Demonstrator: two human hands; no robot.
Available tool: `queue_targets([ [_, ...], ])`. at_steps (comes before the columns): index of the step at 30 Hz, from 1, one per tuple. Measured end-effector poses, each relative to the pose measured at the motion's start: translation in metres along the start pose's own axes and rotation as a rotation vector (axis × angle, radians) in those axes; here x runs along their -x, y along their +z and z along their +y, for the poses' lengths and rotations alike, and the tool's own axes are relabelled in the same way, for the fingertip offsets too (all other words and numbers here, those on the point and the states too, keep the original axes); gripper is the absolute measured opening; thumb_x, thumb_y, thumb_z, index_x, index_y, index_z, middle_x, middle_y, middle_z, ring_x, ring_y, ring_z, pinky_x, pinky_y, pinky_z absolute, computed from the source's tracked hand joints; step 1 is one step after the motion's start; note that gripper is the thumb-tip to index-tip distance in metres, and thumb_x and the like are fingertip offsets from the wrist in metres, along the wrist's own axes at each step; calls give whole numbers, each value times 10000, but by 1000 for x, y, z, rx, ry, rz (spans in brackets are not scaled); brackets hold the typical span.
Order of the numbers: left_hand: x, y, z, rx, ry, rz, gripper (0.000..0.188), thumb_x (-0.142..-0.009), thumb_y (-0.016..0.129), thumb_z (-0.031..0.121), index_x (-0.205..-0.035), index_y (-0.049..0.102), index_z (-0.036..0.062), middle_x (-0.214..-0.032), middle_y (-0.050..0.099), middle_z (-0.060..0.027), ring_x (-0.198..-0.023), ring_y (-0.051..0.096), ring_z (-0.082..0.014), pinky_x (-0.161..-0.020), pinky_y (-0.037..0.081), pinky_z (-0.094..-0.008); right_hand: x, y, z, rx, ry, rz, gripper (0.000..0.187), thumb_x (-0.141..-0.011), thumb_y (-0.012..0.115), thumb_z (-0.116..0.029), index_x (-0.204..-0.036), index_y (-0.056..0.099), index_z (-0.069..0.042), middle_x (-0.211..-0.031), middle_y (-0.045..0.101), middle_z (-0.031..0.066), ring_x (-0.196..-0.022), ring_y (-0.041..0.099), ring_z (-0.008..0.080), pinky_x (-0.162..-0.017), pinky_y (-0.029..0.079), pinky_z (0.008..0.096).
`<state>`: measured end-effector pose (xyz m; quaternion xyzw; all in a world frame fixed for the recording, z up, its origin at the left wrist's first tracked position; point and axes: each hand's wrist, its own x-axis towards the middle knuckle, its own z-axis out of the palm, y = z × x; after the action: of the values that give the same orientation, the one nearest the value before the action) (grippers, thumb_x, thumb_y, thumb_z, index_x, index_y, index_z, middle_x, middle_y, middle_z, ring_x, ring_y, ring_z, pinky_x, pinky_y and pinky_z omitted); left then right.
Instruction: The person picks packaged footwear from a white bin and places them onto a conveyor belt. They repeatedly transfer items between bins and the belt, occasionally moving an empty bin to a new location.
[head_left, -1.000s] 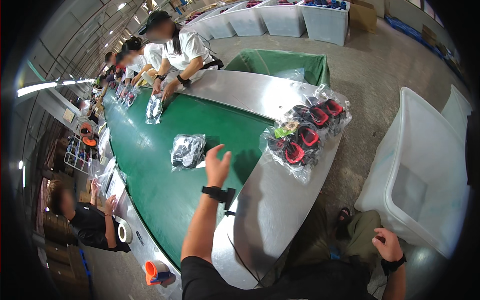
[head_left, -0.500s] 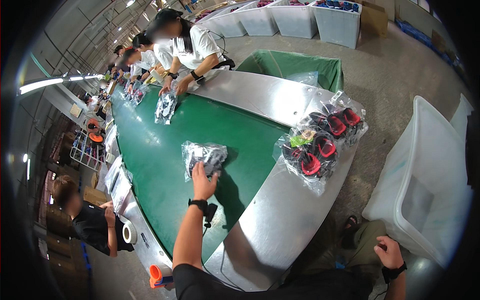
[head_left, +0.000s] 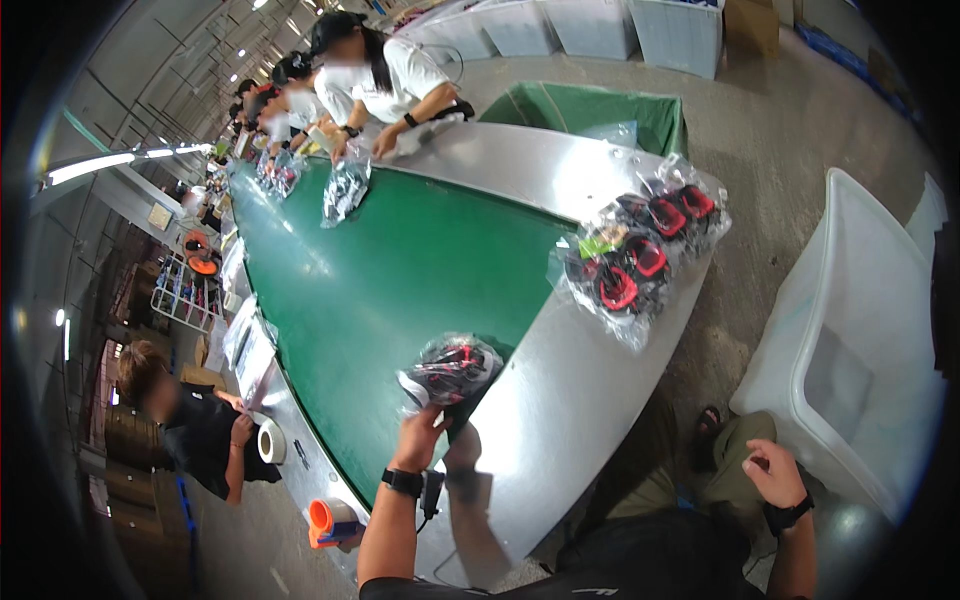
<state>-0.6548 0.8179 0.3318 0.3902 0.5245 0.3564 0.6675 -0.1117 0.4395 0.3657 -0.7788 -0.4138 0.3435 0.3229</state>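
- The left hand (head_left: 418,428) grips the near end of a clear bag of black-and-red shoes (head_left: 452,368), fingers pinching the plastic; the bag sticks out past the fingertips, away from the person.
- That bag lies at the near edge of the green belt (head_left: 380,290), where it meets the belt's steel rim (head_left: 560,400).
- The right hand (head_left: 775,472) rests on the person's knee, well off the belt, fingers loosely curled, holding nothing.
- More bagged shoes (head_left: 640,255) sit piled on the rim beyond, and a white bin (head_left: 860,340) stands to the belt's right.
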Motion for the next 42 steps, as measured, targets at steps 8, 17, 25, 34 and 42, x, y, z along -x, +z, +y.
queue_targets([
  [8,6,-16,26,270,-47,280,508,-1058,355,344,-1432,428,8,-1315,619,-197,-1248,592,-371,-1055,492,-565,8,-7,-5,-47,46,-34,377,-881,702,-68,-1232,616,41,-902,688,111,-786,652,175,-730,518,308],
  [17,-24,28,36,-61,47,324,737,-915,734,352,-1427,280,80,-1291,553,-220,-1053,690,-384,-791,631,-545,20,-5,-9,-66,30,-20,382,-880,699,-88,-1224,616,54,-893,672,107,-788,645,190,-736,514,312],
  [25,-23,61,40,344,63,-44,537,-965,617,334,-1427,432,133,-1288,625,-118,-1161,648,-326,-958,567,-521,23,-12,-20,-50,-49,23,355,-883,695,-111,-1190,626,53,-860,672,112,-760,637,206,-724,511,318],
  [34,68,183,13,354,64,-374,630,-964,622,478,-1431,514,68,-1412,603,-101,-1285,580,-282,-1103,455,-479,5,-9,-67,-86,-295,-65,376,-934,703,-166,-1252,614,14,-905,682,98,-831,660,202,-764,521,335],
  [42,128,280,-29,224,23,-582,954,-814,840,291,-1542,282,30,-1436,496,-148,-1308,529,-290,-1104,448,-456,-1,6,-105,-693,-135,-138,604,-966,724,-320,-1417,500,13,-1044,673,100,-864,623,127,-752,523,291],
])
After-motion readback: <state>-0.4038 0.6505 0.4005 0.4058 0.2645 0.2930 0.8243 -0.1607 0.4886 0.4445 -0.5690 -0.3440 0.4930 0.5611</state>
